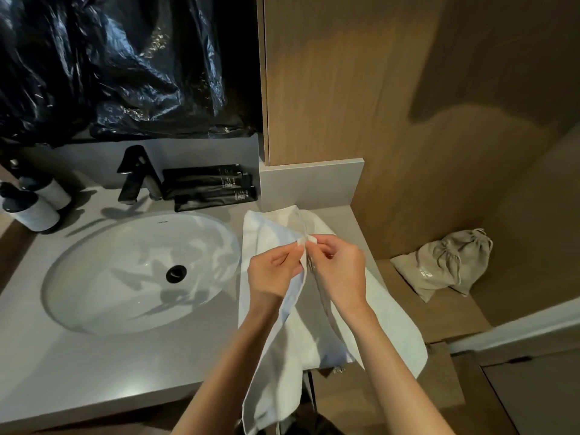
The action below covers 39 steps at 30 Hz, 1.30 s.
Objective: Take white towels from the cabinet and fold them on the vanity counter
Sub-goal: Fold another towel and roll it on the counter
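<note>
A white towel (309,335) lies on the right end of the grey vanity counter (131,359), right of the sink, and hangs over the counter's front edge. My left hand (274,273) and my right hand (340,270) are close together above the towel. Each pinches an upper corner or edge of the towel near its middle, with the fingertips almost touching. Part of the towel is lifted between the hands while the rest rests on the counter. The wooden cabinet (345,80) stands closed behind the counter on the right.
An oval white sink (94,268) with a black drain sits left of the towel. Behind it stand a black faucet (136,175), black tubes (210,186) and two pump bottles (29,202). Black plastic (110,64) covers the mirror. A beige drawstring bag (445,265) lies on a lower wooden shelf at right.
</note>
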Each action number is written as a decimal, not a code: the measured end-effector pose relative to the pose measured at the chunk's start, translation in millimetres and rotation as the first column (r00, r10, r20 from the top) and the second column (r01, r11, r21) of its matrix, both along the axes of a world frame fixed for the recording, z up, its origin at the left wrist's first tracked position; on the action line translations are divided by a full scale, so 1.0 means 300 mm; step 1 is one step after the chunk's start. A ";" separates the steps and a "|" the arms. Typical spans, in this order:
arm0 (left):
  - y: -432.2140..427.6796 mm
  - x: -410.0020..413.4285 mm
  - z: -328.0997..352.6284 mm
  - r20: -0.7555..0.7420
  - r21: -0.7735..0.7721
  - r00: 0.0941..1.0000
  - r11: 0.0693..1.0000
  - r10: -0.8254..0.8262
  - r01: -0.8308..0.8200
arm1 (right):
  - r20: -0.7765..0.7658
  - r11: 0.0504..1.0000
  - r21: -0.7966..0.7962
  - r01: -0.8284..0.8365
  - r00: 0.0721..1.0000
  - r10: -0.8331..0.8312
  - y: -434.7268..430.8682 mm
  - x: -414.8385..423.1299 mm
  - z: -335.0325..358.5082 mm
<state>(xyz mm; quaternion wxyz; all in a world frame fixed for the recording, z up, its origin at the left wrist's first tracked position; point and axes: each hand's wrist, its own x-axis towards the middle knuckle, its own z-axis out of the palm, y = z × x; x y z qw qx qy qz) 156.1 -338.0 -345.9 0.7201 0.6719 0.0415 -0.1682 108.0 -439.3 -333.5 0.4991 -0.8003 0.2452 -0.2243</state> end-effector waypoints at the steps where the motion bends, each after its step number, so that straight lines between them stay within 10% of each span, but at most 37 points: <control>1: 0.003 0.002 0.002 0.016 0.004 1.000 1.000 -0.017 0.017 | -0.004 0.999 -0.033 -0.025 1.000 0.025 0.000 -0.002 0.001; 10: 0.022 0.014 0.018 0.122 0.035 0.978 0.986 -0.169 0.166 | 0.015 0.998 0.005 -0.065 0.998 0.065 -0.017 -0.017 0.015; 20: -0.025 -0.015 0.026 0.406 0.422 0.822 0.879 -0.400 0.220 | -0.022 0.995 -0.011 -0.103 0.994 0.103 -0.076 -0.036 0.023; 26: -0.023 -0.039 0.056 0.210 0.118 0.856 0.881 -0.472 0.458 | -0.047 0.989 -0.062 -0.138 0.990 0.135 -0.131 -0.049 0.045; 39: -0.017 0.014 0.065 0.551 0.656 0.533 0.728 -0.642 0.199 | -0.106 0.864 -0.409 -0.294 0.956 0.275 -0.259 -0.116 0.114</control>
